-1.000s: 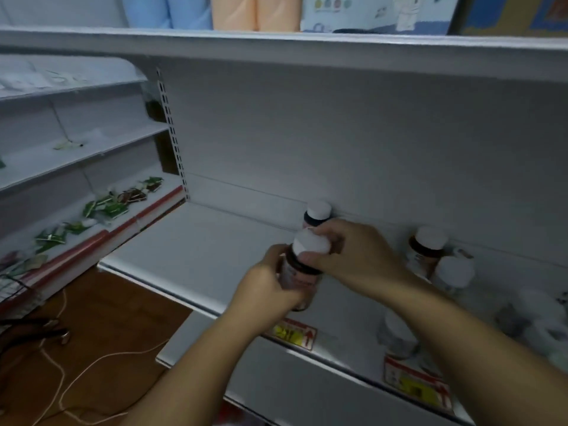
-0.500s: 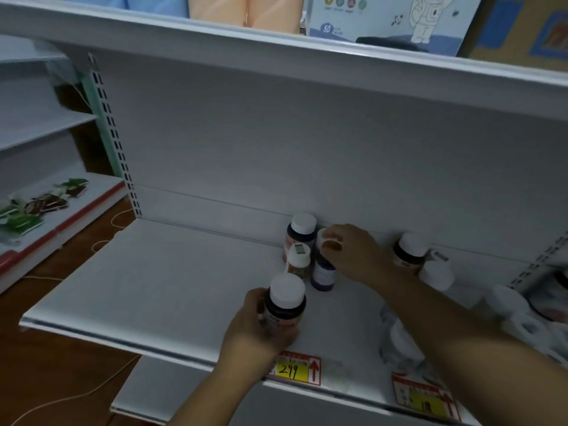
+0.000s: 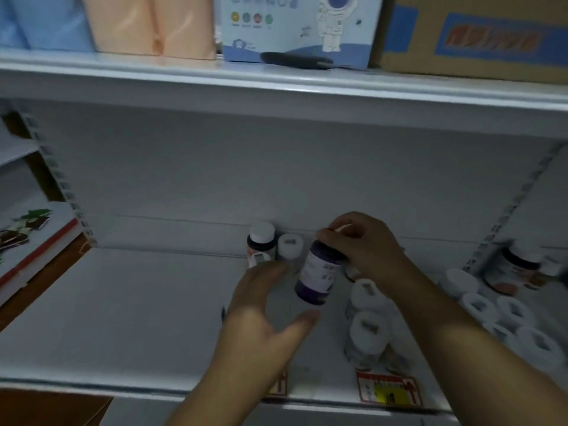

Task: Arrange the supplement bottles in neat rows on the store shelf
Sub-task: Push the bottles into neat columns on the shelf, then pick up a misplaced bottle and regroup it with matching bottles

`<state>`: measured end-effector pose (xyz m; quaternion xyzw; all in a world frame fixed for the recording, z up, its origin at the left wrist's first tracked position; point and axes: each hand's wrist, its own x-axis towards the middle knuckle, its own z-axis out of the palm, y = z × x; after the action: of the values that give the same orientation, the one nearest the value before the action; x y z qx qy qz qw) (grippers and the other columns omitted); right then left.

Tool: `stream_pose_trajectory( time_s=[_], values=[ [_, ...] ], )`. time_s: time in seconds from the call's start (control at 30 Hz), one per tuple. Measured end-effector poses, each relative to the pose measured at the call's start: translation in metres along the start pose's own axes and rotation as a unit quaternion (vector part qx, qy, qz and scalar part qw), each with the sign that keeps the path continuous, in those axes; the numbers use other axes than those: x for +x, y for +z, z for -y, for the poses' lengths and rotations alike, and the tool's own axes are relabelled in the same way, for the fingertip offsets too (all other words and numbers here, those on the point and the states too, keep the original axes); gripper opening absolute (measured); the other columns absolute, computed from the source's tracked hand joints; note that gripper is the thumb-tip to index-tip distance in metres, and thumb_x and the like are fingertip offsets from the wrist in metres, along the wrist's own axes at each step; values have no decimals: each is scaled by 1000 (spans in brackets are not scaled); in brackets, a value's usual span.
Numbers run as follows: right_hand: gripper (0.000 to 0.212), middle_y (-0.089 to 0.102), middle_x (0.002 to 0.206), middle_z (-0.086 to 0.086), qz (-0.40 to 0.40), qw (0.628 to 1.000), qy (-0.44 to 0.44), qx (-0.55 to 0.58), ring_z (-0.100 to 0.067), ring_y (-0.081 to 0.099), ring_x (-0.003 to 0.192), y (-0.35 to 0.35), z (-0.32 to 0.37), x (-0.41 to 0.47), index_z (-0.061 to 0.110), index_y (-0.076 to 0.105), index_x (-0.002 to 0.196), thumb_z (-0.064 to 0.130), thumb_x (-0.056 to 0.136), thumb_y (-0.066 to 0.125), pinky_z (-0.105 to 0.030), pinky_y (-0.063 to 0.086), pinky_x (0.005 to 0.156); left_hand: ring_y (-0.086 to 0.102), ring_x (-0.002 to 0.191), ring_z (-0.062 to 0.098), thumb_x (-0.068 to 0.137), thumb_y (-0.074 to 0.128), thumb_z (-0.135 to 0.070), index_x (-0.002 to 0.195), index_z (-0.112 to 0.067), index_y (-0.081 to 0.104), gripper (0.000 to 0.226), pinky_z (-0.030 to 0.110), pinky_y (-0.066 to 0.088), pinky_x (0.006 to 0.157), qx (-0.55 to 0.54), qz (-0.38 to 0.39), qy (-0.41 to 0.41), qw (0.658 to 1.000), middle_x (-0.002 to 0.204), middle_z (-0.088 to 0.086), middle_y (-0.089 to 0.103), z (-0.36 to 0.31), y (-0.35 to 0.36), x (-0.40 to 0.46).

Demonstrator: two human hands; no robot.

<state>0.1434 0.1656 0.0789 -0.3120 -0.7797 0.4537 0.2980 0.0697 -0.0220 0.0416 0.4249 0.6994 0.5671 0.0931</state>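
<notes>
Aloft, purple bottle [image 3: 316, 273] in right hand [image 3: 365, 244]

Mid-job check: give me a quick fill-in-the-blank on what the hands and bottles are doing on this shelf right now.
1. The right hand holds the purple bottle by its ____.
2. The purple bottle is tilted and lifted off the ____.
3. The left hand is ____, gripping nothing.
4. The dark bottle standing against the back wall has a ____ cap.

Missing words: cap; shelf; open; white
</notes>
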Motion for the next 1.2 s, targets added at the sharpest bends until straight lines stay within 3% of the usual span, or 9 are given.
stream_pose_trajectory(
  time_s=[0.07,0.17,0.33,0.47,0.7,0.83,0.97,1.07,1.2],
  values=[
    [41,68,75,-6,5,998,33,59,-19,65,67,-14,9,-15,21,65,69,55,50,75,-35,54,62,52,100,-9,63,79,-34,109,-53,43,61,10,42,84,-56,74,-66,994,114,-30,52,-4,25,9],
    [50,63,66,-4,-26,997,48,50,-16,61,60,-40,15,-32,14,62,70,58,49,73,-34,52,56,57,80,-17,61,79,-29,92,-53,52,48,0,42,57,-87,129,-62,986,89,-35,63,-5,54,19],
    [47,69,76,-7,-80,992,95,17,-19,69,70,-108,-4,-64,16,61,75,58,57,70,-40,61,61,63,68,-9,55,81,-21,86,-48,61,46,4,44,51,-121,168,-56,977,80,-35,64,-27,110,15],
    [33,69,74,-3,-112,987,106,42,-11,67,65,-171,-32,-94,16,63,78,46,69,73,-26,55,51,65,68,-5,53,80,-21,84,-48,61,45,10,48,55,-107,206,-13,972,80,-30,68,-63,167,-4],
    [18,68,74,3,-133,984,102,67,-8,66,69,-339,-93,-161,17,64,76,33,74,72,-28,54,53,67,74,2,45,80,-32,92,-51,62,54,21,55,60,-111,227,31,967,88,-23,70,-139,326,-51],
    [11,66,85,-15,-177,975,106,83,-17,62,72,-443,-124,-204,11,66,83,18,76,71,-33,55,56,66,87,2,53,82,-26,100,-51,59,59,21,54,70,-122,284,63,949,99,-23,68,-191,431,-76],
    [23,69,91,-19,-240,962,90,88,-20,65,75,-529,-139,-216,-2,63,100,7,78,67,-38,59,65,53,111,-2,61,75,-54,120,-45,48,65,28,48,90,-118,335,49,934,121,-22,55,-223,489,-63],
    [23,68,89,-7,-295,949,75,82,-12,65,77,-586,-160,-204,2,62,102,5,80,65,-28,59,61,48,106,-13,75,64,-44,103,-53,49,34,13,42,79,-83,311,37,946,111,-32,51,-226,508,-35],
    [30,67,96,-7,-331,937,88,62,-17,65,88,-623,-206,-161,4,62,106,12,79,70,-34,60,70,48,98,-8,83,59,-37,94,-51,50,20,20,39,79,-12,309,19,951,101,-35,48,-220,532,-6]
  ],
)
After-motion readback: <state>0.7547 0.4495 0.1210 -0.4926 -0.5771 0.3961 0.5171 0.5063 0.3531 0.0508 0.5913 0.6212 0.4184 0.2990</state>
